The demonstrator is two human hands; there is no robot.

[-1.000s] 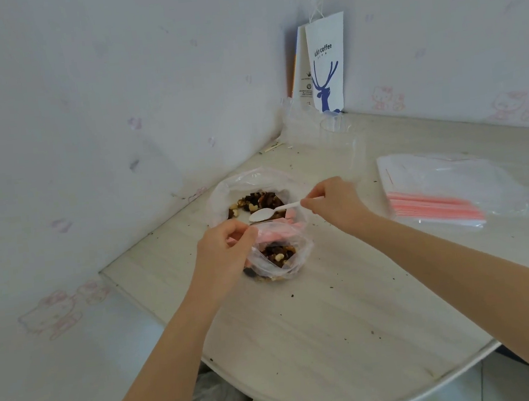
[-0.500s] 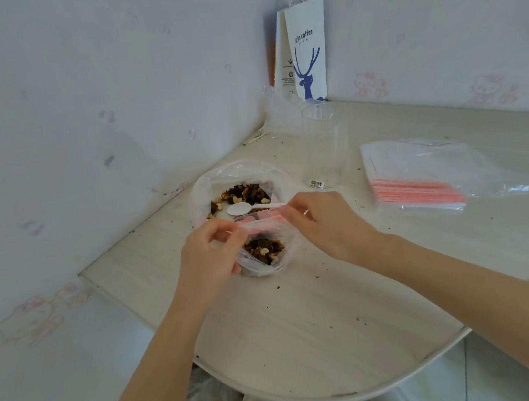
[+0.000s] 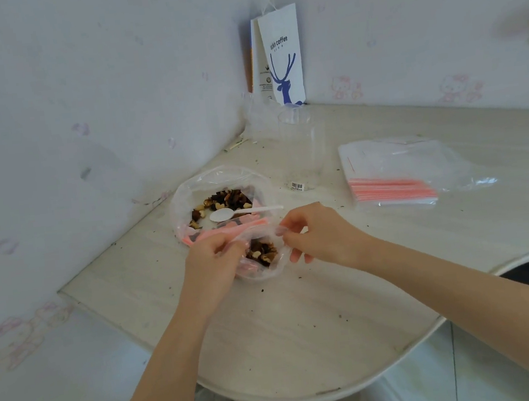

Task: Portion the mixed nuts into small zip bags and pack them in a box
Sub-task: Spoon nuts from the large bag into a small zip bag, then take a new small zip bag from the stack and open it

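Observation:
A small clear zip bag (image 3: 263, 267) with a pink seal holds a portion of mixed nuts near the table's middle. My left hand (image 3: 212, 264) pinches its left top edge and my right hand (image 3: 317, 235) pinches its right top edge. Just behind it lies a large open plastic bag of mixed nuts (image 3: 221, 201) with a white plastic spoon (image 3: 241, 212) resting across it. A stack of empty zip bags (image 3: 391, 174) with pink strips lies to the right.
A clear plastic container (image 3: 300, 150) stands behind the nuts. A white paper bag with a blue deer (image 3: 282, 58) leans in the wall corner. The pale table (image 3: 302, 327) has a curved front edge, and crumbs are scattered on it. Walls close in on the left and behind.
My right hand has let go of the spoon, which now lies on the large bag, and has taken hold of the small bag's right top edge. The view has shifted.

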